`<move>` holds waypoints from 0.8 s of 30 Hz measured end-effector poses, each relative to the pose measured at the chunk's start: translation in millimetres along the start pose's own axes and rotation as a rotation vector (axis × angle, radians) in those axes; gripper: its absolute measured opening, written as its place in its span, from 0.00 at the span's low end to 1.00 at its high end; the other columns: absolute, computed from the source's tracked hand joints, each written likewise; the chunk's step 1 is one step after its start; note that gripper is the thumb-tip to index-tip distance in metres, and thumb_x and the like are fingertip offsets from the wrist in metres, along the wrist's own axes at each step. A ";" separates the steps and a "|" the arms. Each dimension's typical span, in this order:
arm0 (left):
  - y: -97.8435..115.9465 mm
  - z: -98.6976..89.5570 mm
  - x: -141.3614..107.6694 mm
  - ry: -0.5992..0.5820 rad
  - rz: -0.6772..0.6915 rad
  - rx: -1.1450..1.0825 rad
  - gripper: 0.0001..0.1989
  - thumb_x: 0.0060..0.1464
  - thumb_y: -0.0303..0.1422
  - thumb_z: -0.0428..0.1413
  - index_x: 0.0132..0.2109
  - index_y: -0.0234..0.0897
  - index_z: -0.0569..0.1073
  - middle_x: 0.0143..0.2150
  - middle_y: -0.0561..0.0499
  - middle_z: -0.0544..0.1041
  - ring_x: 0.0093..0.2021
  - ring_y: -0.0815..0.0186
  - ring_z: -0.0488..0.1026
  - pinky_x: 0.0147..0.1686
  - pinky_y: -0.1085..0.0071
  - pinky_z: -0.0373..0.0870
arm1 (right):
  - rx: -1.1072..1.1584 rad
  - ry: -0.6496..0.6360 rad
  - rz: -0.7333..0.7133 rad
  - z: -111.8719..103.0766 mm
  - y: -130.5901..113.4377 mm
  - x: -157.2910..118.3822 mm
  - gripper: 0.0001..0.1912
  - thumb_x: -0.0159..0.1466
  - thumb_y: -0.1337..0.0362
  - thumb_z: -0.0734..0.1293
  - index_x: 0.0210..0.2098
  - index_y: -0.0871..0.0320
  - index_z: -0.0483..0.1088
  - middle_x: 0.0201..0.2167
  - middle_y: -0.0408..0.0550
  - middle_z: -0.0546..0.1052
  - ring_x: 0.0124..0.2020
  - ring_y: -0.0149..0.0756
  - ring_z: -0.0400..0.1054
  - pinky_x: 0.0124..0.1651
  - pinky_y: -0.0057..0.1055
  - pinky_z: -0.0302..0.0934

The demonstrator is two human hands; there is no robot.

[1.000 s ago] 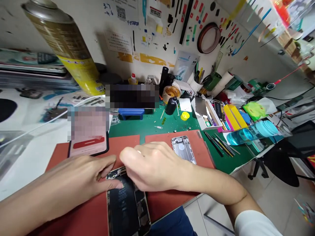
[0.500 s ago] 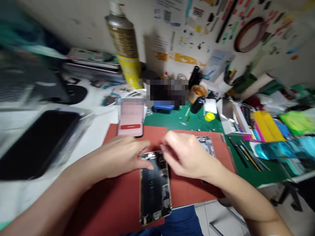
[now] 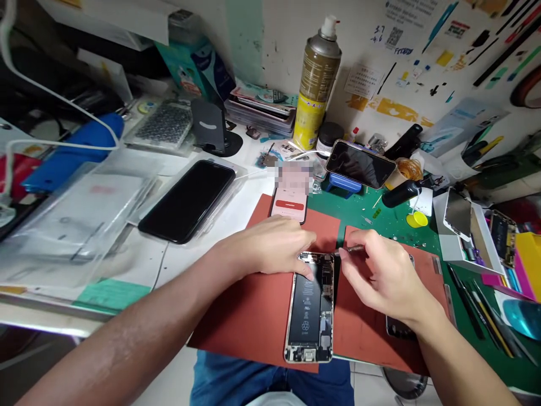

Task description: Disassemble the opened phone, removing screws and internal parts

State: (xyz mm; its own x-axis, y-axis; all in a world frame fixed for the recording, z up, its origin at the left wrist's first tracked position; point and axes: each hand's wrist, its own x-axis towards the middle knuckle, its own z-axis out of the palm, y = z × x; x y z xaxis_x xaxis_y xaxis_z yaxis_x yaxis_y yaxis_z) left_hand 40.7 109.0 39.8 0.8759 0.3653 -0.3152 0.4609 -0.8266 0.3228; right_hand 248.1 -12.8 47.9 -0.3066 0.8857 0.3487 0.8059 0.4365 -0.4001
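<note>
Near the front edge of the bench [image 3: 234, 217], my left grip [image 3: 274, 245] pinches the top of an opened smartphone [image 3: 324, 301] on a red mat [image 3: 249, 321], while my right pinches a slim tool [image 3: 354, 248] that, slipping, could gouge the exposed battery [image 3: 306, 316].

Glossy black phone [image 3: 188, 200] in clear plastic; matt, smooth reddish mats [image 3: 245, 316]

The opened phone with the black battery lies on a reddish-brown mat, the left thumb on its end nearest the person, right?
Not quite: in the head view, the left hand has its thumb on the far end of the opened phone, which does lie on the reddish-brown mat.
</note>
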 end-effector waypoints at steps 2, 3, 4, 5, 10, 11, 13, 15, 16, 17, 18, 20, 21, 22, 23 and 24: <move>0.2 -0.4 0.1 0.001 -0.004 0.000 0.22 0.57 0.56 0.63 0.37 0.41 0.76 0.29 0.50 0.77 0.29 0.57 0.75 0.27 0.67 0.51 | -0.011 0.015 -0.005 0.9 0.5 -0.5 0.06 0.72 0.69 0.65 0.44 0.53 0.62 0.35 0.44 0.76 0.31 0.34 0.71 0.34 0.33 0.64; 0.1 -0.2 0.2 0.001 -0.005 0.001 0.23 0.57 0.57 0.62 0.37 0.41 0.76 0.28 0.50 0.77 0.30 0.57 0.75 0.27 0.67 0.51 | -0.018 0.026 -0.007 1.3 0.8 -0.8 0.06 0.72 0.68 0.66 0.44 0.53 0.63 0.34 0.44 0.76 0.31 0.34 0.72 0.33 0.33 0.64; -0.1 0.1 0.3 0.000 -0.006 0.003 0.23 0.57 0.58 0.62 0.37 0.41 0.76 0.28 0.50 0.77 0.30 0.57 0.75 0.27 0.67 0.51 | -0.023 0.034 -0.012 1.6 1.2 -1.2 0.06 0.72 0.68 0.66 0.43 0.53 0.63 0.34 0.44 0.76 0.31 0.34 0.71 0.32 0.32 0.64; -0.4 0.5 0.4 0.003 -0.006 0.004 0.24 0.57 0.58 0.62 0.37 0.41 0.76 0.28 0.50 0.77 0.29 0.57 0.75 0.26 0.67 0.51 | -0.024 0.034 -0.015 2.0 1.5 -1.6 0.06 0.73 0.69 0.65 0.44 0.53 0.63 0.33 0.44 0.76 0.30 0.34 0.71 0.32 0.32 0.63; -1.7 1.2 0.5 0.021 0.008 -0.013 0.23 0.57 0.57 0.63 0.35 0.41 0.75 0.27 0.51 0.75 0.28 0.58 0.74 0.26 0.67 0.49 | -0.026 0.047 -0.008 3.2 2.0 -3.6 0.06 0.72 0.68 0.66 0.45 0.53 0.64 0.35 0.45 0.77 0.32 0.36 0.73 0.33 0.34 0.66; -1.9 1.3 0.5 0.019 0.010 -0.012 0.23 0.57 0.57 0.63 0.35 0.41 0.75 0.27 0.51 0.75 0.29 0.58 0.73 0.26 0.67 0.49 | -0.029 0.053 -0.011 3.3 1.8 -3.9 0.06 0.72 0.68 0.66 0.45 0.53 0.64 0.34 0.45 0.77 0.31 0.35 0.73 0.32 0.33 0.65; -2.2 1.5 0.5 0.018 0.011 -0.011 0.23 0.57 0.56 0.63 0.34 0.41 0.75 0.26 0.51 0.75 0.28 0.59 0.73 0.25 0.67 0.49 | -0.022 0.045 -0.020 3.4 1.2 -4.2 0.06 0.72 0.69 0.65 0.45 0.53 0.64 0.34 0.45 0.77 0.30 0.35 0.73 0.32 0.33 0.65; -2.7 2.3 0.5 0.030 0.007 -0.023 0.22 0.56 0.56 0.64 0.34 0.41 0.75 0.26 0.52 0.74 0.27 0.59 0.72 0.25 0.67 0.49 | -0.018 0.035 -0.014 3.0 0.3 -4.2 0.06 0.72 0.69 0.65 0.46 0.53 0.64 0.35 0.45 0.77 0.31 0.35 0.73 0.33 0.33 0.66; -3.0 2.8 0.5 0.040 0.009 -0.035 0.22 0.55 0.56 0.65 0.34 0.41 0.75 0.25 0.52 0.74 0.27 0.60 0.72 0.25 0.67 0.49 | -0.024 0.037 -0.008 2.6 -0.3 -4.0 0.06 0.72 0.68 0.66 0.46 0.53 0.64 0.34 0.45 0.77 0.31 0.35 0.73 0.33 0.33 0.66; -3.3 3.4 0.5 0.051 0.011 -0.047 0.22 0.55 0.55 0.65 0.33 0.41 0.75 0.25 0.52 0.73 0.26 0.60 0.71 0.25 0.67 0.49 | -0.028 0.040 -0.004 2.1 -0.9 -3.9 0.06 0.72 0.68 0.66 0.46 0.53 0.64 0.34 0.45 0.77 0.30 0.35 0.73 0.32 0.33 0.65; -3.6 3.9 0.6 0.062 0.013 -0.058 0.22 0.55 0.55 0.65 0.33 0.41 0.75 0.25 0.53 0.72 0.26 0.60 0.71 0.25 0.67 0.49 | -0.028 0.039 -0.006 1.6 -1.5 -3.6 0.07 0.72 0.68 0.66 0.47 0.53 0.64 0.34 0.44 0.77 0.30 0.35 0.73 0.31 0.33 0.65; -4.3 4.7 0.7 0.072 0.017 -0.072 0.21 0.55 0.54 0.66 0.32 0.41 0.75 0.24 0.53 0.71 0.26 0.60 0.71 0.26 0.66 0.50 | -0.010 0.023 -0.017 0.7 -2.4 -3.5 0.08 0.71 0.70 0.65 0.48 0.53 0.64 0.36 0.45 0.78 0.32 0.35 0.74 0.33 0.32 0.66; -4.6 5.0 0.8 0.071 0.018 -0.073 0.21 0.55 0.54 0.65 0.33 0.41 0.75 0.24 0.53 0.71 0.26 0.60 0.71 0.26 0.66 0.50 | 0.003 0.014 -0.020 0.6 -2.5 -3.7 0.09 0.71 0.70 0.65 0.49 0.53 0.64 0.37 0.45 0.78 0.34 0.35 0.75 0.35 0.33 0.68; -4.8 5.1 0.9 0.066 0.018 -0.070 0.21 0.56 0.54 0.65 0.33 0.41 0.76 0.24 0.53 0.71 0.27 0.60 0.71 0.26 0.66 0.49 | 0.012 0.010 -0.017 0.8 -2.4 -4.1 0.10 0.71 0.70 0.65 0.50 0.54 0.64 0.38 0.46 0.79 0.35 0.36 0.76 0.36 0.33 0.69; -5.0 5.2 1.0 0.057 0.018 -0.068 0.21 0.56 0.54 0.65 0.34 0.41 0.76 0.25 0.53 0.72 0.27 0.59 0.72 0.26 0.66 0.50 | 0.013 0.015 -0.010 1.2 -2.0 -4.7 0.10 0.71 0.69 0.66 0.50 0.54 0.64 0.38 0.46 0.79 0.35 0.36 0.76 0.36 0.33 0.70; -5.2 5.2 1.1 0.046 0.017 -0.067 0.21 0.56 0.55 0.65 0.35 0.41 0.76 0.25 0.53 0.73 0.28 0.59 0.72 0.26 0.66 0.50 | 0.006 0.026 0.002 1.7 -1.3 -5.5 0.10 0.72 0.68 0.66 0.50 0.54 0.64 0.38 0.46 0.79 0.35 0.36 0.76 0.35 0.33 0.69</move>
State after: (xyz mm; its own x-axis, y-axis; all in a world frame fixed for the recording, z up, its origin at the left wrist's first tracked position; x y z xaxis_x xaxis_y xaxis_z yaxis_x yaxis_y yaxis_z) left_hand 38.5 111.4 33.2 0.8886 0.3720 -0.2682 0.4530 -0.8031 0.3870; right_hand 247.8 -18.0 45.0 -0.2917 0.8820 0.3702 0.8034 0.4359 -0.4056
